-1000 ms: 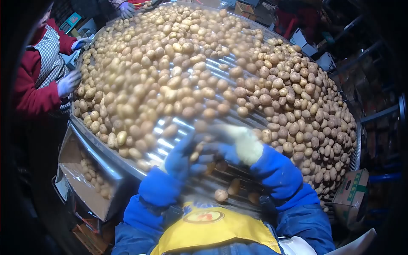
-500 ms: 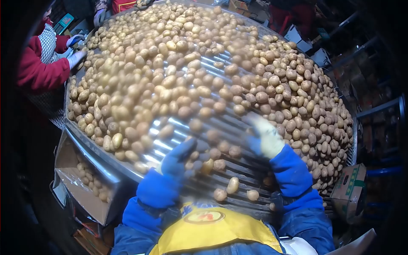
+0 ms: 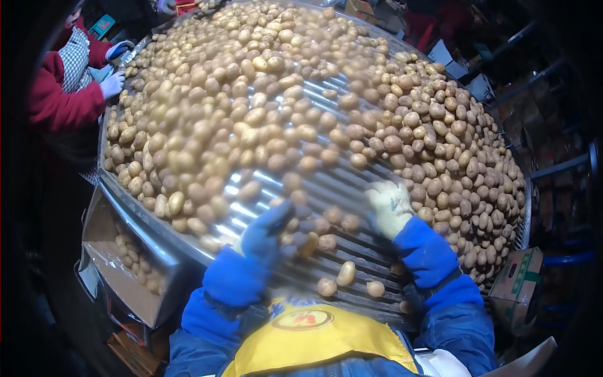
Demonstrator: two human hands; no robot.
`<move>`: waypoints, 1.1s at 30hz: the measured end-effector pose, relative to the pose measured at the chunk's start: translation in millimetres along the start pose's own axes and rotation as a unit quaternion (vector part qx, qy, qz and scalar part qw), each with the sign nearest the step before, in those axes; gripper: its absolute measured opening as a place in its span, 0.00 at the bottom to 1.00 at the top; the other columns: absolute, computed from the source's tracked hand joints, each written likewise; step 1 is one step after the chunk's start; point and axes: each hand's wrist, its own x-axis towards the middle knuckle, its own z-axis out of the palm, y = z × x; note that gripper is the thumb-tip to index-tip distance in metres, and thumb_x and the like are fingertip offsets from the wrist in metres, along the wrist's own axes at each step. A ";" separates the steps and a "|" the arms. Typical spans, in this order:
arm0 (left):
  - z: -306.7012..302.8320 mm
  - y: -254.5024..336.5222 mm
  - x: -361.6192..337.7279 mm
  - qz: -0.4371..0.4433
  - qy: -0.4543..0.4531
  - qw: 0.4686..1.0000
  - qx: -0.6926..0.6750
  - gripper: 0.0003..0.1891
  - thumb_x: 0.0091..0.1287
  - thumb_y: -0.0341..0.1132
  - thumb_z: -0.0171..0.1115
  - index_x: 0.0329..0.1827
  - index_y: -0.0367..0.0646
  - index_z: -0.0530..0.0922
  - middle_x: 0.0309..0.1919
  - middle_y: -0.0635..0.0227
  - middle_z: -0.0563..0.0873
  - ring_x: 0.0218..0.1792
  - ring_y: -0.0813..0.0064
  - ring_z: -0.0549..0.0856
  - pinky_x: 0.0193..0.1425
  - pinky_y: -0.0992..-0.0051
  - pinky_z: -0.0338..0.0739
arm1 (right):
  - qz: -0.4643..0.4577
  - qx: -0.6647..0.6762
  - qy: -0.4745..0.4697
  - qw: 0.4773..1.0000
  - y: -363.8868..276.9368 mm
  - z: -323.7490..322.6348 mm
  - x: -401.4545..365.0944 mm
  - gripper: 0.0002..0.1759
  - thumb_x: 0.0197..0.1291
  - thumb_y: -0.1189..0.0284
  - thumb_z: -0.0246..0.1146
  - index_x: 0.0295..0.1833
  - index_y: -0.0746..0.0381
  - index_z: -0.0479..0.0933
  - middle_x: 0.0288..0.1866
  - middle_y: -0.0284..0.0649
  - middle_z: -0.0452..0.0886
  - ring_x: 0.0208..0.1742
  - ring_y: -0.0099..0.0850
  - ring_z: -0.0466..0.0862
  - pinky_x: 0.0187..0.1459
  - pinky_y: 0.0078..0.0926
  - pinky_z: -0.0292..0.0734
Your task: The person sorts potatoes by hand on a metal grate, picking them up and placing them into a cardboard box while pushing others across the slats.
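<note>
presumably firm, light and bruisable, the loose potatoes [image 3: 346, 274] are best cupped mid-body; whether any is gripped by the left hand [image 3: 266, 231] or right hand [image 3: 391, 208] cannot be told.

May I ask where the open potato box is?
In the head view, the open box sits lower left, below the table rim, left of the blue left sleeve.

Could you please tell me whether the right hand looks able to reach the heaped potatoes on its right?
Probably yes: the right hand is close beside the heaped potatoes, and nothing visible stands between them.
</note>
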 end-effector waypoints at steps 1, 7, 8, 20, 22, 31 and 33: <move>0.1 -0.7 0.5 -0.001 -0.001 1.000 -0.001 0.28 0.80 0.61 0.63 0.63 0.45 0.85 0.48 0.65 0.93 0.39 0.78 0.89 0.37 0.78 0.82 | -0.016 0.017 0.019 1.000 0.6 0.8 0.8 0.16 0.60 0.67 0.73 0.54 0.54 0.85 0.57 0.39 0.87 0.58 0.44 0.84 0.64 0.49 0.73; 5.8 0.4 5.2 0.017 -0.082 0.995 -0.059 0.32 0.81 0.63 0.60 0.70 0.45 0.81 0.56 0.61 0.91 0.44 0.72 0.91 0.42 0.74 0.86 | 0.122 0.496 0.039 0.859 -70.6 -37.6 27.9 0.22 0.64 0.76 0.75 0.64 0.59 0.85 0.51 0.44 0.91 0.50 0.37 0.92 0.57 0.39 0.86; 0.4 0.2 10.5 0.009 -0.124 0.988 -0.086 0.33 0.81 0.64 0.60 0.72 0.45 0.80 0.57 0.61 0.91 0.45 0.71 0.92 0.43 0.73 0.87 | 0.088 0.532 0.049 0.841 -87.9 -43.1 34.0 0.24 0.65 0.75 0.77 0.67 0.61 0.84 0.49 0.45 0.92 0.43 0.33 0.93 0.49 0.32 0.89; -2.5 4.0 3.6 0.077 -0.010 0.989 -0.129 0.22 0.85 0.51 0.59 0.67 0.43 0.78 0.54 0.66 0.87 0.40 0.74 0.84 0.35 0.77 0.77 | 0.353 0.357 0.007 0.865 -35.9 -65.4 -15.7 0.24 0.72 0.68 0.69 0.70 0.64 0.82 0.58 0.55 0.89 0.55 0.46 0.91 0.57 0.44 0.87; 4.2 5.9 0.7 0.079 0.008 0.989 -0.125 0.21 0.85 0.51 0.60 0.67 0.43 0.78 0.53 0.65 0.87 0.41 0.74 0.84 0.35 0.77 0.77 | 0.391 0.244 -0.064 0.885 -16.3 -67.9 -28.3 0.29 0.73 0.64 0.67 0.75 0.64 0.78 0.61 0.57 0.86 0.53 0.49 0.90 0.58 0.48 0.85; -13.8 -2.8 7.5 0.101 0.011 0.989 -0.109 0.25 0.83 0.54 0.63 0.69 0.44 0.81 0.54 0.63 0.90 0.47 0.70 0.90 0.34 0.75 0.78 | 0.104 0.042 -0.040 0.993 -95.3 -1.5 -17.2 0.38 0.66 0.67 0.62 0.82 0.66 0.68 0.57 0.51 0.83 0.47 0.49 0.86 0.51 0.47 0.84; -6.4 1.1 1.5 0.089 0.058 0.989 -0.102 0.25 0.83 0.54 0.63 0.70 0.44 0.81 0.54 0.64 0.90 0.46 0.70 0.90 0.33 0.75 0.78 | 0.105 0.120 -0.086 0.983 -102.6 -15.0 -4.7 0.33 0.70 0.67 0.63 0.80 0.62 0.72 0.60 0.52 0.84 0.53 0.51 0.87 0.56 0.48 0.84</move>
